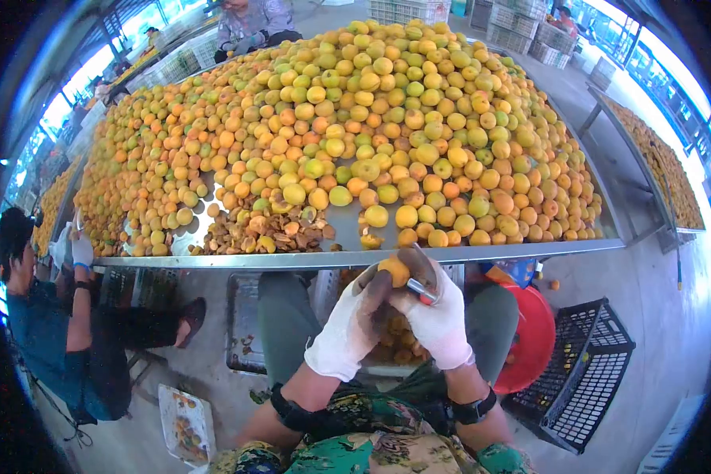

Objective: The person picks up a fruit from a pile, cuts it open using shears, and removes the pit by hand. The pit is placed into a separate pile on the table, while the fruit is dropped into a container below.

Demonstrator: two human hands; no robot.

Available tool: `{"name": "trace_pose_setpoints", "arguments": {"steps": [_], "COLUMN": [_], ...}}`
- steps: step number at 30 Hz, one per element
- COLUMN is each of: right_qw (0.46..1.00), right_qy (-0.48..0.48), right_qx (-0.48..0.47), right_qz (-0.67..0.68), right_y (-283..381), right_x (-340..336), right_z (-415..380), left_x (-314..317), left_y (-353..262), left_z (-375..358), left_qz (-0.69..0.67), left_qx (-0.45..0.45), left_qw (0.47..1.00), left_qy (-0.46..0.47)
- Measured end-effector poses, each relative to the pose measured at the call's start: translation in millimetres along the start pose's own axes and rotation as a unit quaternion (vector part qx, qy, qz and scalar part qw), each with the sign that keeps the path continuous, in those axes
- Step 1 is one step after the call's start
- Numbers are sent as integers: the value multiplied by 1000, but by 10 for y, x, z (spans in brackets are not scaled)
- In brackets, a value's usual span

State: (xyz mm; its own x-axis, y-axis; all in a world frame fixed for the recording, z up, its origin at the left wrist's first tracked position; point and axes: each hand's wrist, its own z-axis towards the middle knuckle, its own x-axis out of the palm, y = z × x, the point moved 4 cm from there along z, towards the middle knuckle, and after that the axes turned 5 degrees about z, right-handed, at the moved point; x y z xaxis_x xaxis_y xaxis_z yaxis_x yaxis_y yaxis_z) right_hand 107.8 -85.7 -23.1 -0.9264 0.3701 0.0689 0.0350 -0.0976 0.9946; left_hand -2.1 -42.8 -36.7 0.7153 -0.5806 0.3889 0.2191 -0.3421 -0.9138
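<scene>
Both my hands wear white gloves with dark-stained fingers and meet just in front of the metal table's edge. My left hand (346,330) is closed around an orange apricot (393,271). In my right hand (441,320) is a small knife (421,289) with a shiny metal part and some red on it; its tip is hidden near the fruit. My right thumb and fingers are close against the apricot. Behind them, a large heap of apricots (355,118) covers the table, with a pile of brown, cut apricot pieces (272,229) near the front edge.
The table's metal rim (213,261) runs before me. Below are a red basin (529,340), a black crate (584,371), a dark tray (245,324) and a white tray (188,426). A co-worker (55,340) sits at left. Another fruit-covered table (660,162) stands right.
</scene>
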Motion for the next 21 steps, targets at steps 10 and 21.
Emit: {"name": "trace_pose_setpoints", "arguments": {"steps": [10,21], "right_qw": [981,970], "right_qy": [1,15], "right_qx": [-34,-89], "right_qz": [-192,-224], "right_y": [-20,-115], "right_x": [-160,-115], "right_z": [-281,-289], "left_x": [17,62], "left_y": [63,113], "left_z": [33,16], "left_qz": [-128,-212], "left_qx": [51,-24], "left_qw": [990,977], "left_qy": [29,28]}}
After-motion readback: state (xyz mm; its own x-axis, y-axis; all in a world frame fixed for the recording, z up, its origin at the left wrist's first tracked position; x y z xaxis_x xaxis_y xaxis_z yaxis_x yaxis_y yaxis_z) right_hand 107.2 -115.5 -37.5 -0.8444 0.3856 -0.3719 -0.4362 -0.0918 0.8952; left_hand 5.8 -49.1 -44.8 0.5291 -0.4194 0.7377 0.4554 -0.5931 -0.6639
